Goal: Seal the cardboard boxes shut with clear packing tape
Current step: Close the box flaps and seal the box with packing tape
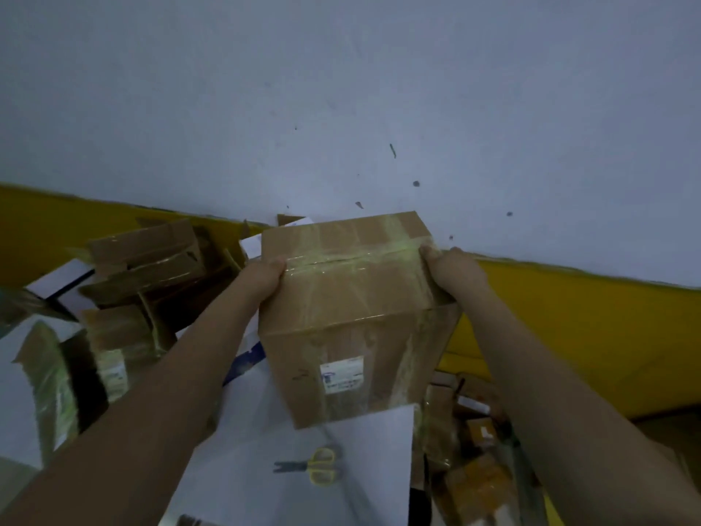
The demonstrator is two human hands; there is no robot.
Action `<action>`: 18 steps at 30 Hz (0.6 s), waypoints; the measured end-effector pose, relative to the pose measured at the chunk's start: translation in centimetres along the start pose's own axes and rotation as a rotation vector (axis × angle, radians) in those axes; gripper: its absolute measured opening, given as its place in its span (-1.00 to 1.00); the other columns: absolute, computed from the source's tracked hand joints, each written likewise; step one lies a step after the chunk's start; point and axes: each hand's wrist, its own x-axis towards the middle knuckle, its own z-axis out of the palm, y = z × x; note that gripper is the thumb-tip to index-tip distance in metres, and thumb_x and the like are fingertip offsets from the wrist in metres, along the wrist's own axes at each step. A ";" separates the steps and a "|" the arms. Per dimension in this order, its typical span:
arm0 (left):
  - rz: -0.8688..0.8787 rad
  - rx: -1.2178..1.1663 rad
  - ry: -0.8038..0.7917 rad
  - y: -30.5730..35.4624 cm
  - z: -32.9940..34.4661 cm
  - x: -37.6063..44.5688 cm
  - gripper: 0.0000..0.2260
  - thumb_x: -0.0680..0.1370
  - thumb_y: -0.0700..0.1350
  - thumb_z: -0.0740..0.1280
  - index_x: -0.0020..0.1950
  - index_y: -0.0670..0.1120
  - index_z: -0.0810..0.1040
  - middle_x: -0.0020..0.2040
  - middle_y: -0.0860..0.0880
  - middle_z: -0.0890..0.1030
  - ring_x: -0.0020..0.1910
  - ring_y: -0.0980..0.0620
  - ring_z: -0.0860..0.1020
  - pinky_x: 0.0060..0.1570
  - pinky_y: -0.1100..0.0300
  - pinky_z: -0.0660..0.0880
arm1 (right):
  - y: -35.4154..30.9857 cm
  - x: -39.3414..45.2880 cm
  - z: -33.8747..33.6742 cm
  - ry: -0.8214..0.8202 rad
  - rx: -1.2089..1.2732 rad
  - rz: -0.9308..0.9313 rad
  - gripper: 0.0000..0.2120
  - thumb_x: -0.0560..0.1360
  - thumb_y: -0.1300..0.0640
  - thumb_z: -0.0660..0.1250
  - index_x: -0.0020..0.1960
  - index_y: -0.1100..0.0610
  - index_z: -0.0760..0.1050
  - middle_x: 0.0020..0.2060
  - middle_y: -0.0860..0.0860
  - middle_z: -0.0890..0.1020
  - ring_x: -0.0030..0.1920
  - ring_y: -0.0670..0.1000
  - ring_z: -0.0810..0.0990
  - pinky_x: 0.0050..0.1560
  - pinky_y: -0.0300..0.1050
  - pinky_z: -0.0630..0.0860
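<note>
- Left hand (265,273) grips the left top edge of the cardboard box (352,320), fingers curled over the rim, right where the taped seam meets the side.
- Right hand (451,269) grips the opposite top edge the same way, fingertips on the end of the tape line, palm down the right wall.
- The box is held up off the pile between both hands, out in front of the pale wall (341,89), tilted so its top and front face both show.
- Clear tape (341,258) runs along the centre seam of the top flaps, with more strips shining across the top and down the front past a small printed label (341,373).
- My read: this box looks sealed, and the step in hand is moving it, not taping it.
- Next move, likely: set it down among the other boxes (144,260) stacked at the left, which takes a steady two-handed lowering and a flat spot.
- Yellow-handled scissors (313,466) lie on the white sheet (303,468) below; no tape roll clearly in view, so that needs finding before the next box.
</note>
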 end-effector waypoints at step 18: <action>0.119 -0.034 -0.211 -3.0 -0.9 -1.3 -0.66 0.63 0.16 0.29 0.30 -0.01 0.56 0.13 -0.05 0.66 0.10 -0.05 0.63 0.08 0.02 0.59 | 5.2 -3.3 -0.2 -0.477 0.799 0.077 -0.52 0.52 -0.27 0.33 0.19 0.11 0.58 0.03 0.06 0.72 0.03 0.07 0.71 -0.02 0.01 0.63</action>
